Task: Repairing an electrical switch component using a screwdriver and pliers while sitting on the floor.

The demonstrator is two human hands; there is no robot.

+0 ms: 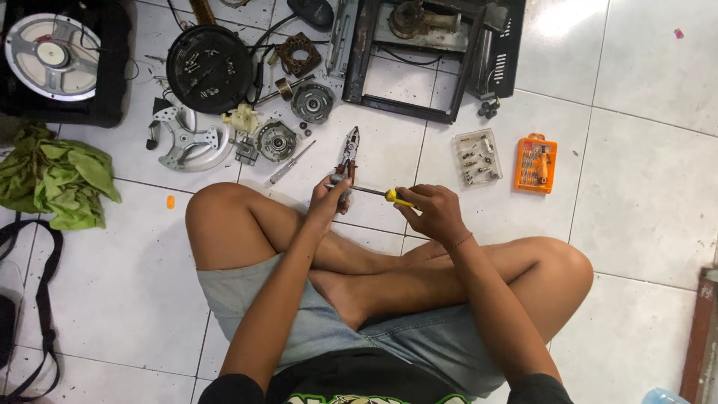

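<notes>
Small metal part (341, 182) gripped in left hand (329, 196), held above crossed legs and white tiled floor (643, 187). Screwdriver (378, 194) with yellow-and-black handle clasped in closed right hand (430, 209), shaft laid level, tip pressed against the part. Exact shape of the part too small and too covered by fingers to tell.

Just beyond the hands, on the floor: pliers (348, 147) with red-and-black handles, jaws pointed away; a second, grey-handled screwdriver (292, 162) lying aslant beside them. Farther left: round motor pieces (277, 140), a cream plastic fitting (241, 117), a silvery spoked bracket (187, 140), a black round housing (209, 69) with loose screws resting in it. At right, well apart from the hands: clear plastic box (478, 157) of small fittings and orange bit case (535, 163). At top: open black metal frame (426, 56). At far left: loudspeaker cone (48, 52) and crumpled green cloth (56, 173).

Likely hazards, judged from the pose: tip slipping off the small part under sideways pressure and jabbing the left palm or fingers, since the part was braced only by a bare hand, not by the floor; a freed screw dropping between the knees and rolling among the scattered pieces, hard to find again.
</notes>
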